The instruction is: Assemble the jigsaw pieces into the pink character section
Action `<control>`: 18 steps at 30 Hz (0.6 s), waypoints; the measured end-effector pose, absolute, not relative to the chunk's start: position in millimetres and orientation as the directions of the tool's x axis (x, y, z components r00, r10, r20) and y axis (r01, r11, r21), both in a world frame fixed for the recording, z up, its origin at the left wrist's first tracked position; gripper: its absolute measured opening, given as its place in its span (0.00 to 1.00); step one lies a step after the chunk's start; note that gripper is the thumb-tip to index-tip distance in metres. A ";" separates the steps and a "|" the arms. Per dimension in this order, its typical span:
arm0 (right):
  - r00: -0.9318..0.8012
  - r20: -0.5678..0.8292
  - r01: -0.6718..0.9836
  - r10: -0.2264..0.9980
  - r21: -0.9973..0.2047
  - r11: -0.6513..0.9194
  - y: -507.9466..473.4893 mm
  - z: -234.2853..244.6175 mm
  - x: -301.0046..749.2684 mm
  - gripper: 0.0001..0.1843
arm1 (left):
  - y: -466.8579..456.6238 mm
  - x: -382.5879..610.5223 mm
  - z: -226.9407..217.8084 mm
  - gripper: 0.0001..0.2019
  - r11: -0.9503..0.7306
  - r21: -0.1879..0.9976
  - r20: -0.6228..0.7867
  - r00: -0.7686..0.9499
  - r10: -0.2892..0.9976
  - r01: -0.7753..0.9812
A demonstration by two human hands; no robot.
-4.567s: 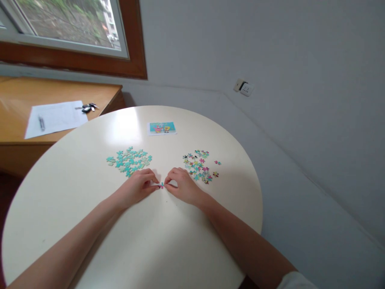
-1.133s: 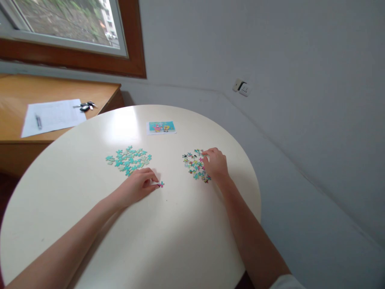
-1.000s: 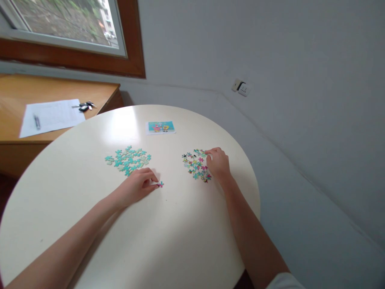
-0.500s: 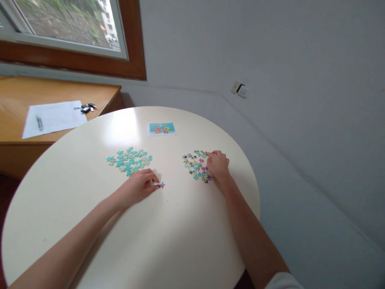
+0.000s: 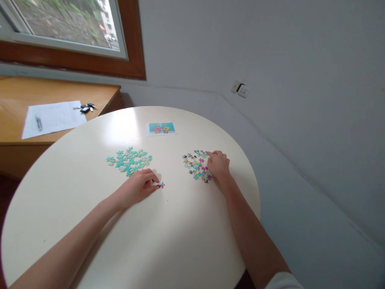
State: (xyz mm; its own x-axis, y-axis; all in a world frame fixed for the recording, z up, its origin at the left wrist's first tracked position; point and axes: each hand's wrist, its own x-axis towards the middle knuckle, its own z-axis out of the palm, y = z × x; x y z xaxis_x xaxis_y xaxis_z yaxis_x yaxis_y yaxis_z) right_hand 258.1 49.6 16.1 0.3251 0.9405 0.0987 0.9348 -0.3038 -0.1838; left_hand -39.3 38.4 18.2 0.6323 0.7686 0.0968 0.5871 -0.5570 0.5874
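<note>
My left hand [image 5: 141, 182] is closed in a pinch, thumb and index finger on a small pink and teal jigsaw puzzle piece [image 5: 163, 185] near the middle of the round table. Just behind that hand spreads a loose patch of teal puzzle pieces [image 5: 132, 159]. My right hand [image 5: 219, 163] rests over the right edge of a multicoloured heap of puzzle pieces [image 5: 197, 164]. Its index finger is stretched out to the heap's far edge, the other fingers are loosely bent, and I see nothing held in it. The palm hides some pieces.
A picture card [image 5: 162, 128] with cartoon figures lies at the back of the white round table [image 5: 168, 241]. On the wooden desk [image 5: 60, 86] at left are a paper sheet [image 5: 55, 116], a pen [image 5: 39, 123] and keys [image 5: 86, 107]. A wall with a socket [image 5: 243, 91] stands behind.
Almost nothing differs. Both hands stay in place, the left one still pinching the puzzle piece; the view has shifted very slightly.
</note>
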 end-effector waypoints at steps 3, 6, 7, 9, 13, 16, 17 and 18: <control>0.318 0.097 0.939 0.943 -0.169 -0.300 50.0 15.3 259.2 0.23 | 38.4 -39.4 19.0 0.10 -0.554 0.593 0.099 0.629 0.771 0.584; 0.316 0.091 0.941 0.944 -0.155 -0.300 50.1 15.1 259.5 0.23 | 38.8 -39.3 18.5 0.10 -0.557 0.590 0.101 0.630 0.770 0.585; 0.318 0.088 0.941 0.944 -0.155 -0.302 49.9 15.3 259.3 0.23 | 39.0 -39.2 18.1 0.10 -0.560 0.586 0.101 0.633 0.767 0.585; 0.319 0.087 0.940 0.944 -0.157 -0.303 49.4 16.0 258.6 0.23 | 39.3 -39.0 17.5 0.10 -0.566 0.581 0.102 0.638 0.764 0.585; 0.318 0.095 0.940 0.943 -0.160 -0.301 49.0 17.3 257.7 0.22 | 39.0 -38.6 18.2 0.11 -0.564 0.576 0.099 0.635 0.766 0.591; 0.321 0.107 0.939 0.941 -0.169 -0.300 49.5 17.5 257.9 0.21 | 38.5 -38.7 19.6 0.11 -0.562 0.578 0.093 0.637 0.765 0.592; 0.321 0.110 0.938 0.941 -0.171 -0.300 49.6 17.6 257.9 0.20 | 38.4 -38.7 19.8 0.11 -0.561 0.579 0.091 0.637 0.765 0.591; 0.321 0.112 0.938 0.940 -0.173 -0.300 49.6 17.9 257.7 0.20 | 38.3 -38.8 19.7 0.11 -0.560 0.580 0.092 0.635 0.767 0.592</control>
